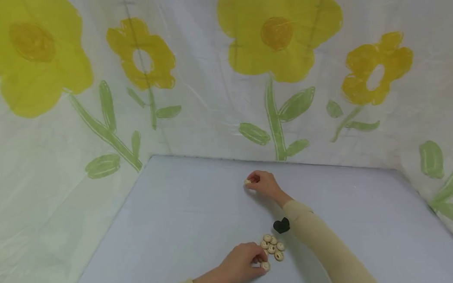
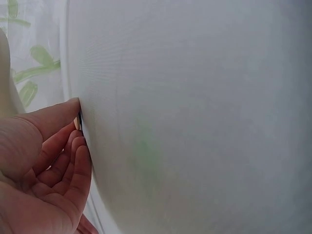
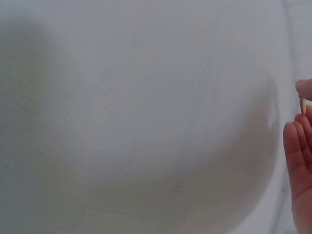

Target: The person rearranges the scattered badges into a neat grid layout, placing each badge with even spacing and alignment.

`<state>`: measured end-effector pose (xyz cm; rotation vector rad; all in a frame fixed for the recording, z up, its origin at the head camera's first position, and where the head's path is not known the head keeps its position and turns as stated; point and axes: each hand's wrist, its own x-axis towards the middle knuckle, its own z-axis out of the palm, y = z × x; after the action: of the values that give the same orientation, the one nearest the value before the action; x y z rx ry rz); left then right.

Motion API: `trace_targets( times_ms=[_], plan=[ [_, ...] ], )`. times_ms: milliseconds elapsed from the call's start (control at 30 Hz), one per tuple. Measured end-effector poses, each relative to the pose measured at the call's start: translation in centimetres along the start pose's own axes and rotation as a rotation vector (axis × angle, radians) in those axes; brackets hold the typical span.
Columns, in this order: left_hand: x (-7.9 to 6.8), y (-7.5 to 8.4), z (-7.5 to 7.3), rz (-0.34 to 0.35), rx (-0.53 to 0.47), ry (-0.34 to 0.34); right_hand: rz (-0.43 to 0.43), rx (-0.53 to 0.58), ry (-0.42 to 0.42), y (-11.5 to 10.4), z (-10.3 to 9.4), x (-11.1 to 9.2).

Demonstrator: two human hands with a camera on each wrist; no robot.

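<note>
My right hand (image 1: 265, 184) reaches toward the back of the table and pinches a small pale round disc (image 1: 247, 181) between thumb and fingers. In the right wrist view only the edge of that disc (image 3: 302, 105) shows between the fingertips. Nearer the front, my left hand (image 1: 239, 262) pinches another pale disc (image 1: 265, 266) at the tabletop. The left wrist view shows its thumb and fingers close together, mostly hiding the disc. Several similar discs (image 1: 271, 248), some with brown marks, lie in a cluster just beyond and to the right of the left hand.
A black heart-shaped piece (image 1: 281, 225) lies beyond the disc cluster, beside the right sleeve (image 1: 326, 248). The pale table (image 1: 169, 231) ends at the back and sides against a white curtain (image 1: 200, 95) painted with yellow flowers.
</note>
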<state>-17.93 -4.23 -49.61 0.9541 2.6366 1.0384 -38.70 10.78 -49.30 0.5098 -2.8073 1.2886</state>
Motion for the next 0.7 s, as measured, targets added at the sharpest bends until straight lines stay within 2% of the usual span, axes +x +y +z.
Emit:
trace_targets(
  times_ms=[167,467,700],
  plan=[
    [0.0,-0.1,0.0,0.013,0.006,0.01,-0.006,-0.002,0.004,-0.2,0.5,0.5],
    [-0.2,0.1,0.0,0.027,0.001,0.014,0.055,-0.001,0.039,0.2,1.7,1.5],
    [0.0,0.0,0.0,-0.007,-0.009,-0.008,0.069,0.006,0.099,0.2,2.4,2.3]
  ],
)
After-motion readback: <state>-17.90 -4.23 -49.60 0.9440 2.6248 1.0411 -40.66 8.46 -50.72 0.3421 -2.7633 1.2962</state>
